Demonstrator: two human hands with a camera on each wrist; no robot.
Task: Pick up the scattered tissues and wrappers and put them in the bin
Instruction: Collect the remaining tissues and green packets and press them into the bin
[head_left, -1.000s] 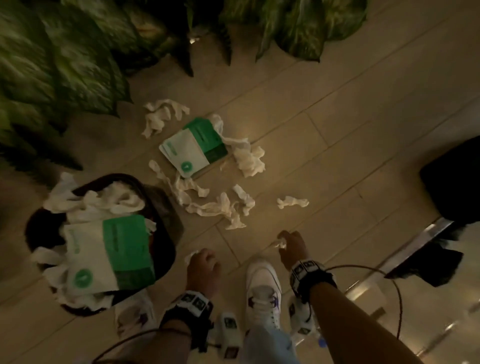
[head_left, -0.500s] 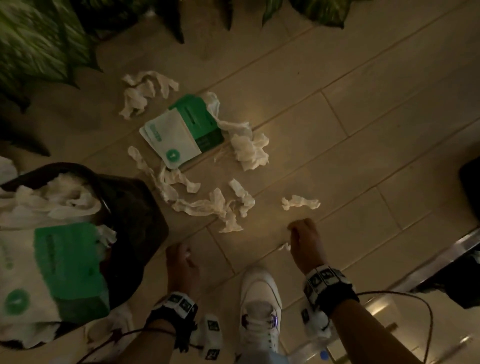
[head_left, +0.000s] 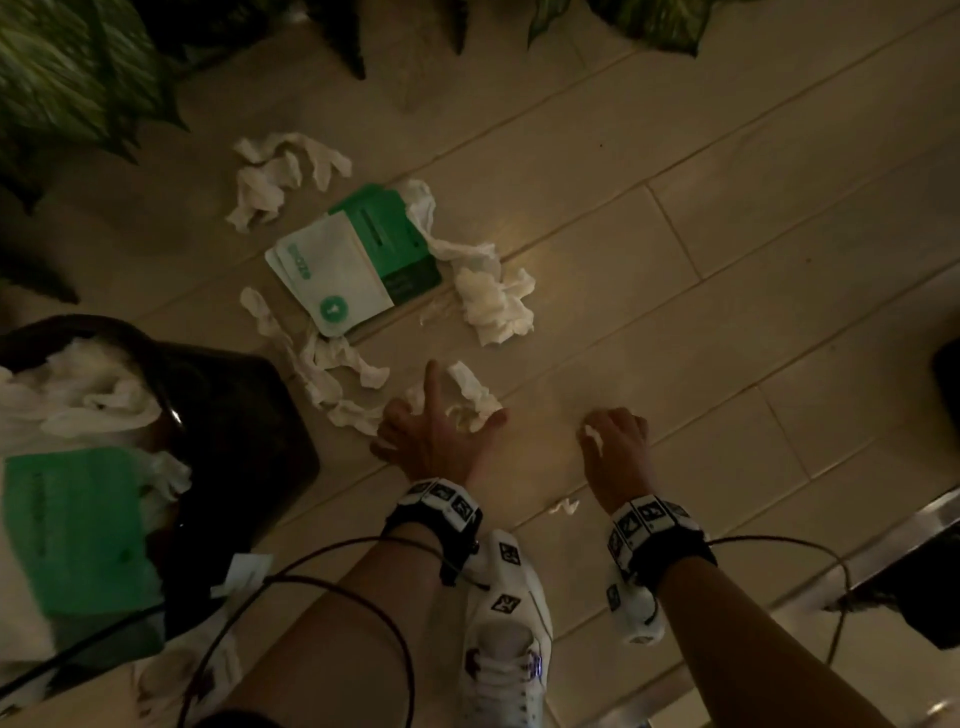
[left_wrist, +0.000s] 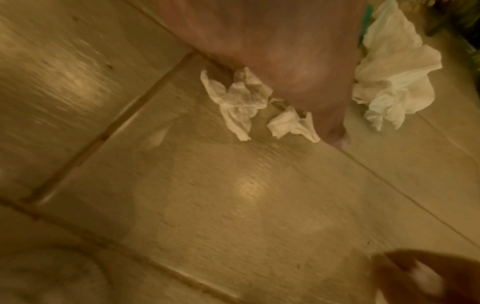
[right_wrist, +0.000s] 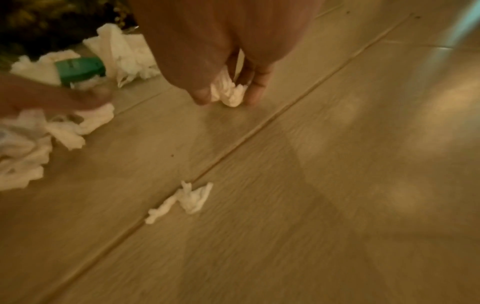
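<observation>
left hand (head_left: 441, 441) grip now spread over tissues (head_left: 470, 397), fingers open | right hand (head_left: 615, 447) grip pinches tissue wad (right_wrist: 228, 92); scrap (head_left: 563, 506) behind it | bin (head_left: 249, 415) trip next

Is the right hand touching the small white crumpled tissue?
Touching: the right wrist view shows the right hand pinching the small white crumpled tissue between its fingertips.
</observation>
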